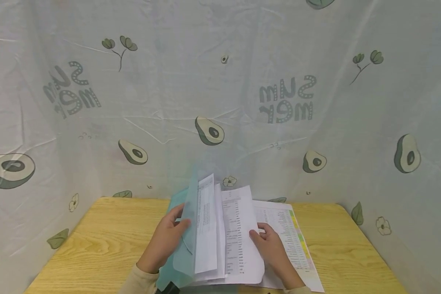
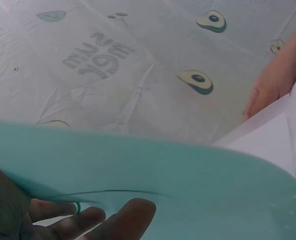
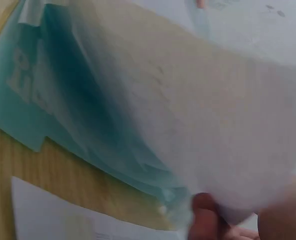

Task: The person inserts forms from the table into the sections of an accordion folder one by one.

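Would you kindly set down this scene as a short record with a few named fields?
Setting: wooden table with avocado-print cloth hung behind and at both sides
Left hand: holds the translucent teal folder cover lifted up
Right hand: pinches the edge of a lifted printed sheet
Lifted pages: several printed sheets raised between the hands
Flat on the table: a printed page with coloured margin, partly under the right hand
Text on pages: too small to read
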The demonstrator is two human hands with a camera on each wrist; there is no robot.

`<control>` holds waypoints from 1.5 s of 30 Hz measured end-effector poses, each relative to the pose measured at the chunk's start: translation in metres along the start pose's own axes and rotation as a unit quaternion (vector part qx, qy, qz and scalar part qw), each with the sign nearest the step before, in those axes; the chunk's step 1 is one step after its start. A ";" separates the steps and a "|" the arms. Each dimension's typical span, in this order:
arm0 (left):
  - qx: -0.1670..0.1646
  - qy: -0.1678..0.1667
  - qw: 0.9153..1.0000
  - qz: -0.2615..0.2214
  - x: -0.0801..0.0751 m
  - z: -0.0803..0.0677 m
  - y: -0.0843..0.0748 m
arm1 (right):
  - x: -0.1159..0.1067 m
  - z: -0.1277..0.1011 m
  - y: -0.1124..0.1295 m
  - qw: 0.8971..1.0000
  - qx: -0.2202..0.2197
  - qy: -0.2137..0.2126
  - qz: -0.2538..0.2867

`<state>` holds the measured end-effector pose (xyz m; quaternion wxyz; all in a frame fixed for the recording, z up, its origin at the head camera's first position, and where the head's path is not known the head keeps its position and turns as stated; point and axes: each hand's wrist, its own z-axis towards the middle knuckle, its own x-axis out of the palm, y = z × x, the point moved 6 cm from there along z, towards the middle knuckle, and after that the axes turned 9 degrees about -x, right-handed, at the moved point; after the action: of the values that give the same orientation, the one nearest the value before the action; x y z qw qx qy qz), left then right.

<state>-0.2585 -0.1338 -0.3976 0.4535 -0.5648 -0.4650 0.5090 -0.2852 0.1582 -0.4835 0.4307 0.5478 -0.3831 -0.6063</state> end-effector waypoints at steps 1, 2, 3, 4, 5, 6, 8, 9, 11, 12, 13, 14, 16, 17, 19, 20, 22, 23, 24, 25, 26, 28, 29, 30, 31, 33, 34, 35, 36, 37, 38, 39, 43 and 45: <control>0.001 0.000 1.000 -0.002 0.000 0.000 0.000 | -0.003 0.000 0.001 1.000 0.005 0.002 0.000; 0.002 0.001 1.000 -0.005 -0.001 0.000 0.000 | -0.005 -0.001 0.001 1.000 0.012 0.002 -0.002; 0.002 0.001 1.000 -0.006 -0.001 0.000 -0.001 | -0.008 -0.001 0.002 1.000 0.014 0.001 -0.003; 0.002 0.001 1.000 -0.008 -0.001 0.000 -0.001 | -0.011 -0.001 0.002 1.000 0.019 0.000 -0.001; 0.002 0.001 1.000 -0.009 -0.001 0.000 -0.001 | -0.014 -0.002 0.002 1.000 0.024 -0.003 0.000; 0.003 0.002 1.000 -0.009 -0.001 0.000 -0.001 | -0.016 -0.002 0.002 1.000 0.028 -0.005 0.000; 0.003 0.003 1.000 -0.008 -0.001 0.000 -0.002 | -0.019 -0.002 0.001 0.999 0.035 -0.008 0.003; 0.003 0.003 1.000 -0.008 -0.001 0.000 -0.002 | -0.020 -0.002 0.001 0.999 0.039 -0.008 0.004; 0.003 0.002 1.000 -0.006 -0.001 -0.001 -0.002 | -0.019 -0.003 0.000 0.999 0.042 -0.007 0.005; 0.003 0.002 1.000 -0.007 -0.001 -0.001 -0.002 | -0.017 -0.003 0.000 0.999 0.041 -0.007 0.006; 0.003 0.002 1.000 -0.007 -0.001 -0.001 -0.002 | -0.015 -0.003 0.000 0.999 0.038 -0.005 0.011; 0.003 0.002 1.000 -0.007 -0.001 -0.001 -0.002 | -0.012 -0.003 0.001 0.999 0.035 -0.001 0.015; 0.002 0.002 1.000 -0.007 -0.001 -0.001 -0.002 | -0.005 -0.004 0.001 0.999 0.025 0.009 0.027; 0.001 0.002 1.000 -0.007 -0.001 -0.001 -0.002 | 0.000 -0.004 0.001 0.999 0.020 0.015 0.034; 0.001 0.002 1.000 -0.005 -0.001 -0.001 -0.002 | 0.008 -0.005 0.003 0.998 0.009 0.028 0.048; 0.001 0.002 1.000 -0.003 -0.001 -0.001 -0.002 | 0.012 -0.005 0.003 0.998 0.003 0.033 0.052; 0.001 0.001 1.000 0.002 0.000 -0.001 -0.002 | 0.017 -0.006 0.005 0.998 -0.008 0.038 0.059; 0.001 0.001 1.000 0.003 0.000 -0.001 -0.001 | 0.019 -0.007 0.005 0.997 -0.012 0.039 0.062; 0.001 0.001 1.000 0.005 0.000 -0.001 -0.001 | 0.020 -0.007 0.006 0.997 -0.017 0.039 0.064; 0.001 0.002 1.000 0.007 0.000 -0.001 -0.001 | 0.020 -0.008 0.006 0.997 -0.020 0.040 0.065; 0.002 0.002 1.000 0.007 0.000 -0.001 -0.001 | 0.020 -0.008 0.007 0.997 -0.021 0.041 0.067; 0.003 0.003 1.000 0.004 0.001 -0.001 -0.001 | 0.018 -0.008 0.007 0.997 -0.024 0.045 0.061; 0.003 0.003 1.000 0.003 0.001 0.000 -0.001 | 0.017 -0.008 0.008 0.997 -0.025 0.049 0.058; 0.003 0.003 1.000 0.002 0.000 0.000 -0.001 | 0.015 -0.008 0.008 0.997 -0.024 0.053 0.053; 0.003 0.003 1.000 0.001 0.000 0.000 -0.001 | 0.012 -0.008 0.007 0.997 -0.022 0.058 0.050; 0.003 0.003 1.000 -0.001 0.000 0.000 -0.001 | 0.006 -0.009 0.006 0.997 -0.014 0.068 0.037; 0.002 0.002 1.000 -0.001 0.000 0.000 -0.001 | 0.003 -0.009 0.006 0.997 -0.006 0.073 0.029; 0.002 0.002 1.000 0.000 0.000 0.001 -0.001 | 0.001 -0.010 0.005 0.997 0.003 0.079 0.022; 0.001 0.002 1.000 0.000 0.000 0.001 -0.001 | -0.001 -0.011 0.004 0.996 0.012 0.084 0.013; 0.001 0.002 1.000 0.000 0.000 0.001 -0.001 | -0.003 -0.011 0.004 0.996 0.019 0.091 0.006; 0.000 0.002 1.000 0.001 0.000 0.001 -0.001 | -0.003 -0.013 0.004 0.995 0.027 0.098 -0.001; 0.000 0.002 1.000 0.002 0.000 0.001 -0.001 | -0.003 -0.013 0.004 0.994 0.033 0.107 -0.003; -0.002 -0.001 1.000 0.006 -0.001 0.001 -0.001 | 0.008 -0.017 0.005 0.990 0.034 0.137 -0.001; -0.003 -0.001 1.000 0.006 0.000 0.001 -0.001 | 0.014 -0.018 0.005 0.989 0.029 0.142 0.006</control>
<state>-0.2596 -0.1340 -0.3968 0.4482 -0.5686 -0.4633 0.5110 -0.2669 0.1438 -0.4858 0.4681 0.6381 -0.3389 -0.5088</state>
